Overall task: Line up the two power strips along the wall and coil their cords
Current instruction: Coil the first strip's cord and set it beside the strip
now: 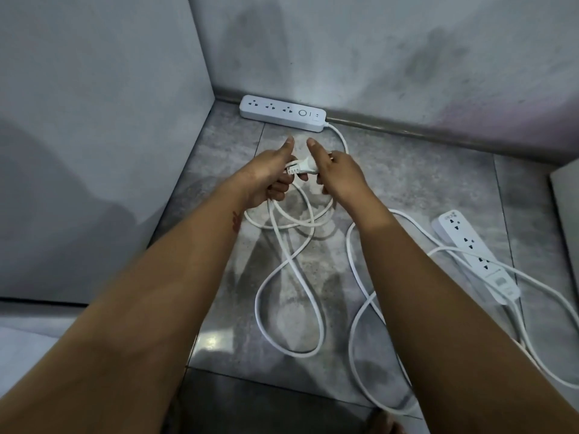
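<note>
Left hand [269,180]: arm stretched forward, thumb up, fingers curled round the white cord [291,264] by its plug [302,169].
Right hand [336,173]: thumb up, fingers pinching the plug's back end.
First strip [282,112]: at 12 o'clock, flat against the wall [391,57].
Second strip [476,255]: at 3 o'clock on the floor [423,170], angled, its cord loose.

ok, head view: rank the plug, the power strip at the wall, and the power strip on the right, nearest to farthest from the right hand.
1. plug: held between both hands, touching the right hand.
2. power strip at the wall: ahead, against the baseboard near the corner.
3. power strip on the right: lying angled on the floor, away from the wall.
</note>
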